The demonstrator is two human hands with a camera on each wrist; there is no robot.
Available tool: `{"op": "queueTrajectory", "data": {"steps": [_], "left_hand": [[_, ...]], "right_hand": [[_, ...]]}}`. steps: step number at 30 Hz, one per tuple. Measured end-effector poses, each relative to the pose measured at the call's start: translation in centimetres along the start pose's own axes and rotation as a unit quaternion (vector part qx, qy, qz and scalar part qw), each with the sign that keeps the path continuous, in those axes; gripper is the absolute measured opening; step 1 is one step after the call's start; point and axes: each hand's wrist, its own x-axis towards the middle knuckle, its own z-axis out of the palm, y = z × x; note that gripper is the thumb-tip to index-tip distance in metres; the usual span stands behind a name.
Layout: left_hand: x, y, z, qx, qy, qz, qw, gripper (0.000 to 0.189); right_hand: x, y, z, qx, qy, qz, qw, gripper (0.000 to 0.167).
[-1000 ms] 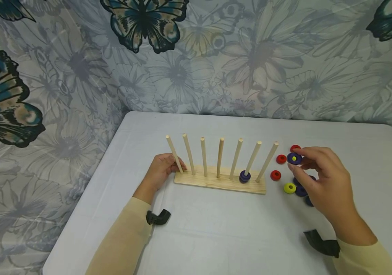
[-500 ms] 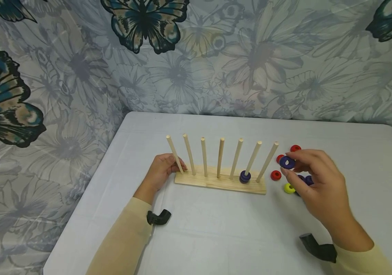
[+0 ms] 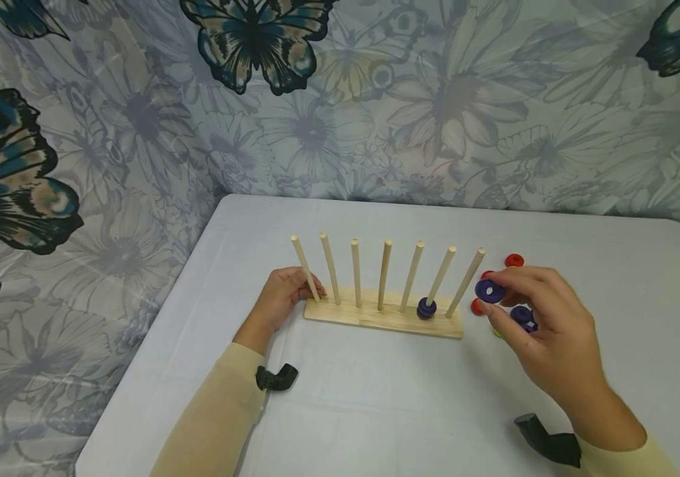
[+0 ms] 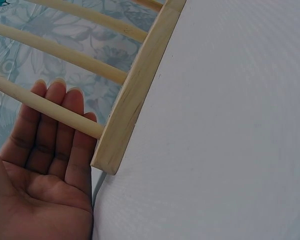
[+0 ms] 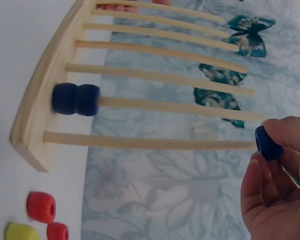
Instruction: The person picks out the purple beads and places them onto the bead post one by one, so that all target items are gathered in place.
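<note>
Flowered fabric (image 3: 465,152) with butterflies backs the white worktop (image 3: 376,411), where a wooden peg rack (image 3: 390,317) spans left to right. Just right of its rightmost peg (image 3: 465,283), the right hand (image 3: 557,338) holds a dark blue bead (image 5: 271,144) between thumb and fingers, off the worktop. Bringing it to a peg seems the step in hand: best to keep the pinch at the rim, the hole free and squared to the peg tip. If the second peg from the right, bearing two blue beads (image 3: 426,309), is meant, the outermost one stands in the way. The left hand (image 3: 277,298) extends released fingers behind the rack's left end; whether they steady it I cannot tell. Red beads (image 3: 514,260) and a yellow bead (image 5: 22,232) lie right of the rack.
</note>
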Motion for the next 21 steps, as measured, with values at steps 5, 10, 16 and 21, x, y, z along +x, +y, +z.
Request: {"op": "queueTrajectory", "data": {"steps": [5,10,16,21], "left_hand": [[-0.1,-0.1,-0.1,-0.005,-0.001,0.004,1.0,0.091],[-0.1,0.0,0.0,-0.007,-0.007,0.006,0.9999,0.092],[0.0,0.1,0.1,-0.006,0.0,-0.004,1.0,0.094],[0.0,0.0,0.0,-0.006,-0.003,-0.001,1.0,0.093]], "right_hand": [[0.6,-0.5,-0.1,-0.004,0.009,-0.015,0.9998,0.067],[1.5,-1.0,-0.2,-0.007,0.015,-0.024,0.9996,0.069],[2.6,-1.8,0.3,0.011,0.034,-0.038,0.9986,0.067],[3.5,-2.3,0.8,0.035,0.045,-0.046,0.9973,0.067]]}}
